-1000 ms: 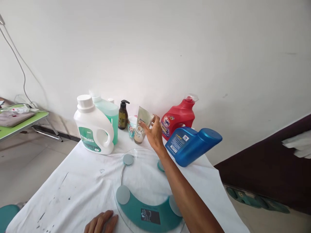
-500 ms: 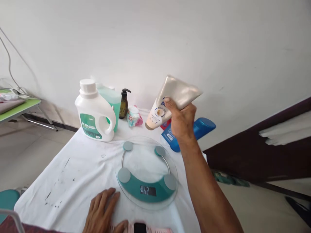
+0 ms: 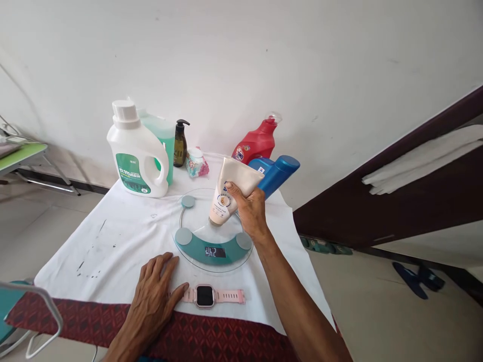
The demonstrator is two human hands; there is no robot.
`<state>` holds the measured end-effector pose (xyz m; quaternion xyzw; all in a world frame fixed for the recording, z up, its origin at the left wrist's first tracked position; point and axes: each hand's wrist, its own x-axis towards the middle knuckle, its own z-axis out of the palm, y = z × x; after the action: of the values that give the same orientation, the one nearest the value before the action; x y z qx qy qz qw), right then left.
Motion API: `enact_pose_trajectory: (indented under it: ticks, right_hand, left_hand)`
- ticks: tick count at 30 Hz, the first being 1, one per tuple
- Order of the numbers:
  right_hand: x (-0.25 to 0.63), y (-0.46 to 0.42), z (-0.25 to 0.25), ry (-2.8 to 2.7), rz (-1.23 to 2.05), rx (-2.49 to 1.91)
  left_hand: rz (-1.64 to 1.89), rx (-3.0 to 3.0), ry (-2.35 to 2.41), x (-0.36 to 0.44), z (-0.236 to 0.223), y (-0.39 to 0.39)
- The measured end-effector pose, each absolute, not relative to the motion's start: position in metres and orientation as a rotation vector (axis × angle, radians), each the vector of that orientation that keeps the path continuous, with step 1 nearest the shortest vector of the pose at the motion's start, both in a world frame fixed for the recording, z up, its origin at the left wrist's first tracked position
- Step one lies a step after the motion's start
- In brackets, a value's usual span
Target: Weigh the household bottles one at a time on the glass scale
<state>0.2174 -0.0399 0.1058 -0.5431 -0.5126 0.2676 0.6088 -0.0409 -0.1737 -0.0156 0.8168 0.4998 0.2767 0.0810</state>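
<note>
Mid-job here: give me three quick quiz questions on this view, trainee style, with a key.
1. True or false: the right hand holds the tube.
2. Which is nearest the left hand: A) red bottle, B) watch, C) pump bottle?
3. Fill the gap: the white bottle carries a ____ label.

Key: 1 true; 2 B; 3 green.

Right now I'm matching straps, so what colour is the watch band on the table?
Pink; the watch band shows best in the head view.
</note>
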Motion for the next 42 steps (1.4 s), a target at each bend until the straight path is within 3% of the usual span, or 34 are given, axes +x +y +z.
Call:
enact_pose_trajectory:
  ticks: [7, 12, 17, 23, 31, 42]
  right_hand:
    - [0.234, -0.076, 0.102, -1.224, 0.675, -1.24]
    - [0.28, -0.134, 0.055, -0.921, 0.347, -1.43]
    - [0.305, -0.181, 0.008, -0.841, 0.358, -1.76]
    - [0.306, -0.186, -0.006, -0.984, 0.337, -1.887]
    - [0.306, -0.194, -0.044, -1.737, -0.015, -2.046]
    - [0.301, -0.229, -0.041, -1.862, -0.195, -2.109]
  left_hand:
    - [0.808, 2.434, 1.492, -0.041, -0.014, -0.173]
    - [0.796, 2.42, 1.507, -0.041, -0.013, -0.172]
    - [0.711, 2.47, 1.514, -0.043, -0.012, -0.17]
    - [0.634, 2.493, 1.557, -0.042, -0.007, -0.169]
    - [0.465, 2.718, 1.446, -0.047, -0.009, -0.174]
    - [0.427, 2.89, 1.324, -0.069, -0.016, -0.202]
